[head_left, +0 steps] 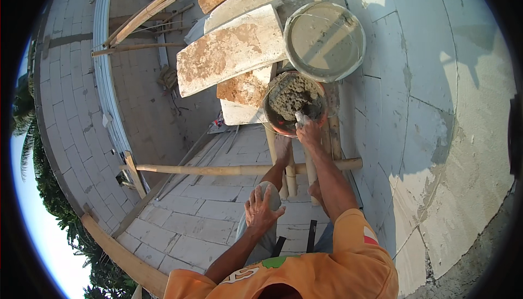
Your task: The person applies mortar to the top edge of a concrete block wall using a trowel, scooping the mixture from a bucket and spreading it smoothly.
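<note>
My right hand (309,131) reaches into a bucket (265,105) of grey mortar (293,96). Its fingers are closed round a pale, mortar-smeared handle (299,117), apparently a trowel's; the blade is hard to make out against the mortar. My left hand (261,210) has its fingers spread over a rounded grey shape (269,191), which looks like my bent knee. Beyond the bucket stands a wide round tub (324,40) holding grey, watery liquid, with a shadow across it.
Stained pale boards (234,48) overlap left of the buckets. Bamboo poles (250,169) make up scaffolding under me, one running crosswise. A grey block wall (419,108), partly plastered, rises along the right. Far below left lie a floor and another block wall (71,119).
</note>
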The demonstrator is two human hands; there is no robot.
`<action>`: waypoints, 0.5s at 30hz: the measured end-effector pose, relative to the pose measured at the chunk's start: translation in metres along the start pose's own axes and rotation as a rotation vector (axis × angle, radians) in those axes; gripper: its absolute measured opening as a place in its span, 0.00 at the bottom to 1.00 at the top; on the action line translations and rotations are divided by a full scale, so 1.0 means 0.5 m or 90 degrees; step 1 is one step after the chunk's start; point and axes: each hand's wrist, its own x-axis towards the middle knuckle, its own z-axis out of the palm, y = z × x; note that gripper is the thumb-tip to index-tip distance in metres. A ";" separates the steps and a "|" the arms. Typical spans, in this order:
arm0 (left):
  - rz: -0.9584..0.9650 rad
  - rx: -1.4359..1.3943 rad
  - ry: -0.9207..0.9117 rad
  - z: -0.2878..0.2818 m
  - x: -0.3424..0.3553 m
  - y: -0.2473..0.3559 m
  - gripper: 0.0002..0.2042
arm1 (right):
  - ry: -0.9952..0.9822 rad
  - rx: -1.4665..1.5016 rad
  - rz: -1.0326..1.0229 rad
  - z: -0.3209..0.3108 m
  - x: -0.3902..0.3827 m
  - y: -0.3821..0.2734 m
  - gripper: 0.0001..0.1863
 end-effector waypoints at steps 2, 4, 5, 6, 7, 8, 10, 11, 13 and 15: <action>-0.001 0.002 -0.008 0.006 -0.002 -0.004 0.47 | -0.021 0.033 0.021 -0.020 -0.025 -0.001 0.24; 0.000 0.004 -0.014 0.007 -0.005 -0.008 0.47 | -0.004 0.090 0.014 -0.045 -0.051 0.007 0.28; -0.004 0.007 -0.019 0.008 -0.007 -0.006 0.47 | 0.000 0.089 0.015 -0.052 -0.057 0.013 0.28; -0.008 0.008 -0.025 0.008 -0.009 -0.003 0.47 | -0.020 0.090 0.016 -0.059 -0.062 0.017 0.29; -0.005 0.007 -0.024 0.008 -0.010 -0.001 0.47 | -0.041 0.091 0.016 -0.066 -0.068 0.022 0.31; -0.002 0.007 -0.022 0.004 -0.006 0.004 0.47 | -0.035 0.090 0.020 -0.064 -0.070 0.041 0.31; 0.015 0.011 -0.019 -0.010 0.000 0.014 0.46 | 0.030 0.171 -0.034 -0.056 -0.072 0.087 0.26; 0.006 0.006 -0.018 -0.005 0.001 0.010 0.46 | 0.028 0.167 -0.037 -0.071 -0.086 0.078 0.26; -0.001 -0.011 -0.013 0.003 -0.004 0.005 0.46 | 0.035 0.163 -0.074 -0.136 -0.126 0.033 0.26; 0.011 -0.008 0.007 -0.006 -0.001 0.016 0.46 | 0.030 0.145 -0.092 -0.207 -0.152 0.008 0.27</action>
